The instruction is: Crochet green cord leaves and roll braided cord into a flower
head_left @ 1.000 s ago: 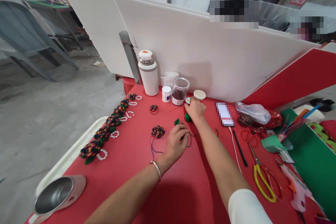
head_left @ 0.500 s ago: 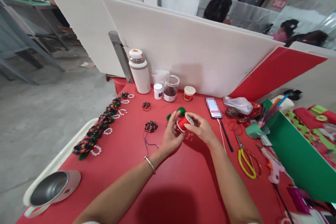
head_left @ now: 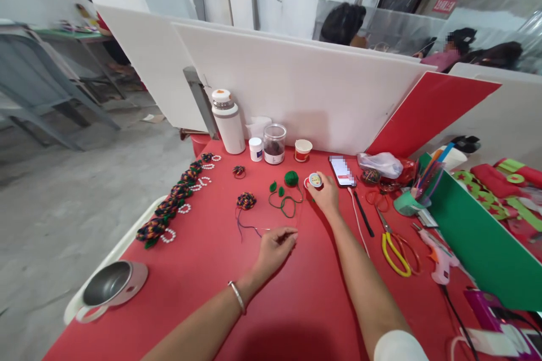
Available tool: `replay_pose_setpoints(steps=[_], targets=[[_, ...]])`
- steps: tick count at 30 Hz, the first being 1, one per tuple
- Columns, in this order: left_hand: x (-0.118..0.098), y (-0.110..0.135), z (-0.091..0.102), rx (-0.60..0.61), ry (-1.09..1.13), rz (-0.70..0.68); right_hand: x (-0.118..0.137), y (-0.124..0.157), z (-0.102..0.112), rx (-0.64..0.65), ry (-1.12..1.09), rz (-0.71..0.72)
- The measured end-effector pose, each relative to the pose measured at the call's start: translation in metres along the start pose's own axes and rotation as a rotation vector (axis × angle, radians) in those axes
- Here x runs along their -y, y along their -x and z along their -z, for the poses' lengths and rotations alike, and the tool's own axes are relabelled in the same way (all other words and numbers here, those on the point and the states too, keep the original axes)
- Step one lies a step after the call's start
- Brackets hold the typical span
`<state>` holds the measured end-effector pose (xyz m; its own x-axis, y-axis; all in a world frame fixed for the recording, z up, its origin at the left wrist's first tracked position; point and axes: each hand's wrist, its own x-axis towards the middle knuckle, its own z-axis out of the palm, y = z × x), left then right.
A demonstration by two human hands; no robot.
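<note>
My right hand (head_left: 324, 194) rests on the red table (head_left: 296, 304) with its fingers closed round a small red spool (head_left: 314, 181) standing upright. My left hand (head_left: 274, 246) lies nearer to me, fingertips pinched together on a thin thread that runs up toward the spool. Between the hands lie a green yarn ball (head_left: 291, 178), green leaf pieces and a green cord loop (head_left: 287, 206). A multicoloured braided flower (head_left: 246, 200) with trailing purple threads sits just left of them.
A row of braided flowers with pearl rings (head_left: 175, 203) lines the left edge. At the back stand a white flask (head_left: 227, 122), a small white jar (head_left: 256, 149), a glass jar (head_left: 274, 144) and a paper cup (head_left: 302, 150). Phone (head_left: 342, 171), yellow pliers (head_left: 396, 248), glue gun (head_left: 438, 256) lie right. Steel mug (head_left: 108, 287) front left.
The right hand lifted the red spool from the back of the table, brought it to the left hand, then set it down again farther away. The left hand drew back toward me, pinching thread.
</note>
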<state>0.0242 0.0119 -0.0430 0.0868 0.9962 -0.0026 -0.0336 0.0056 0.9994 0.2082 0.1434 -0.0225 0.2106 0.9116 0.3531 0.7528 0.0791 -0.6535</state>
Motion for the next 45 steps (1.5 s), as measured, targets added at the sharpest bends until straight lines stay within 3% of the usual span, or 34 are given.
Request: replay_pose_setpoints(steps=[4, 7, 8, 10, 12, 14, 19, 22, 24, 28, 29, 32, 35, 40, 42, 45], targets=[[-0.003, -0.001, 0.007, -0.080, 0.031, 0.014, 0.005, -0.010, 0.005, 0.035, 0.112, -0.003], [-0.005, -0.009, 0.013, -0.142, 0.114, 0.091, 0.020, 0.012, 0.015, 0.066, -0.080, 0.130], [-0.006, -0.012, 0.015, -0.144, 0.147, 0.107, 0.026, 0.024, 0.019, 0.164, -0.193, 0.191], [-0.007, -0.017, 0.018, -0.149, 0.225, 0.115, 0.039, 0.048, 0.025, 0.518, -0.343, 0.334], [-0.007, -0.019, 0.020, -0.133, 0.278, 0.130, 0.047, 0.066, 0.031, 0.674, -0.380, 0.377], [-0.007, -0.019, 0.023, -0.127, 0.307, 0.137, 0.045, 0.071, 0.035, 0.641, -0.352, 0.367], [-0.005, -0.019, 0.028, -0.171, 0.351, 0.128, 0.011, 0.047, 0.049, 0.314, -0.035, 0.299], [-0.005, -0.020, 0.029, -0.209, 0.330, 0.111, 0.004, 0.041, 0.057, 0.234, 0.093, 0.218], [-0.006, -0.021, 0.029, -0.233, 0.298, 0.107, 0.014, 0.049, 0.056, 0.274, 0.009, 0.193], [-0.008, -0.020, 0.028, -0.204, 0.243, 0.087, 0.051, 0.074, 0.040, 0.613, -0.366, 0.212], [-0.008, -0.020, 0.028, -0.192, 0.243, 0.082, 0.058, 0.079, 0.035, 0.646, -0.395, 0.222], [-0.010, -0.021, 0.030, -0.207, 0.291, 0.082, 0.064, 0.082, 0.028, 0.568, -0.365, 0.220], [-0.013, -0.025, 0.034, -0.234, 0.394, 0.132, 0.052, 0.075, 0.025, 0.445, -0.320, 0.210], [-0.014, -0.028, 0.035, -0.259, 0.474, 0.167, 0.037, 0.074, 0.016, 0.344, -0.217, 0.250], [-0.013, -0.028, 0.035, -0.251, 0.455, 0.165, 0.040, 0.079, 0.011, 0.360, -0.269, 0.220], [-0.010, -0.027, 0.035, -0.217, 0.412, 0.155, 0.050, 0.088, 0.005, 0.510, -0.469, 0.160]])
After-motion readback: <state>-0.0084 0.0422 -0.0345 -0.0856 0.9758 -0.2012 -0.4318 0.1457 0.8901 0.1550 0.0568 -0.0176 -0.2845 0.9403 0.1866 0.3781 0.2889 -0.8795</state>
